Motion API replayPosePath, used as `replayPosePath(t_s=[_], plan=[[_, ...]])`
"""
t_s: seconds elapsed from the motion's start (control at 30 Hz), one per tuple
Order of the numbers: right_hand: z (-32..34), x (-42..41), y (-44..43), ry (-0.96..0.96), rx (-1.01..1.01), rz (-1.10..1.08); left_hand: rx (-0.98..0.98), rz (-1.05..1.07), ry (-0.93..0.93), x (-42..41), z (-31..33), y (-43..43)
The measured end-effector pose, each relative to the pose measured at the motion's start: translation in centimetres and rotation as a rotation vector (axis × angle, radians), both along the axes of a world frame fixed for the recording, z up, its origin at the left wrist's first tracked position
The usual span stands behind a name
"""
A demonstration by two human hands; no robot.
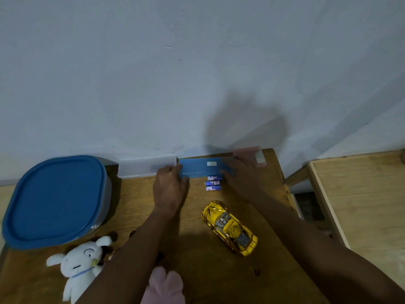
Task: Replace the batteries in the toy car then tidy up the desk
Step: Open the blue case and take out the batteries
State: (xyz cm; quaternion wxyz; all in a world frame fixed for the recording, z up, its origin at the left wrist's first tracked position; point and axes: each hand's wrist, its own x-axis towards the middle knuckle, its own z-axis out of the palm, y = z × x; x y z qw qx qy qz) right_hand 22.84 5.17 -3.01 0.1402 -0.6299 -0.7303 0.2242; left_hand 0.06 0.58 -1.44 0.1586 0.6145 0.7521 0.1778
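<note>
A shiny yellow toy car (229, 227) stands on the wooden desk (197, 260), nose pointing up-left. Three blue-and-white batteries (213, 183) lie side by side just beyond it. Behind them, against the wall, is a flat blue box (206, 168) with a small white label. My left hand (169, 187) grips the box's left end and my right hand (243, 178) holds its right end. The box's lower right corner is hidden by my right fingers.
A large container with a blue lid (54, 200) fills the left of the desk. A translucent white box (146, 167) and a pink box (252, 155) sit along the wall. A white plush dog (81, 264) and a pink plush (166, 286) lie near me. Another wooden table (361, 205) stands at the right.
</note>
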Motion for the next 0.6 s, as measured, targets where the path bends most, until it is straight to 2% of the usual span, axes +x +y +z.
replayPosePath(t_s=[0.1, 0.2, 0.4, 0.6], plan=[[0.0, -0.2, 1.0, -0.075, -0.02, 0.057, 0.017, -0.043, 0.179, -0.2, -0.1, 0.4], [0.1, -0.3, 1.8, -0.131, 0.014, 0.114, 0.022, -0.077, 0.278, -0.3, -0.4, 0.9], [-0.9, -0.5, 2.2, -0.166, 0.047, 0.132, 0.01, -0.078, 0.311, -0.3, -0.8, 1.4], [-0.8, -0.7, 2.3, -0.195, -0.01, 0.171, -0.013, -0.07, 0.3, -0.3, -0.9, 1.8]])
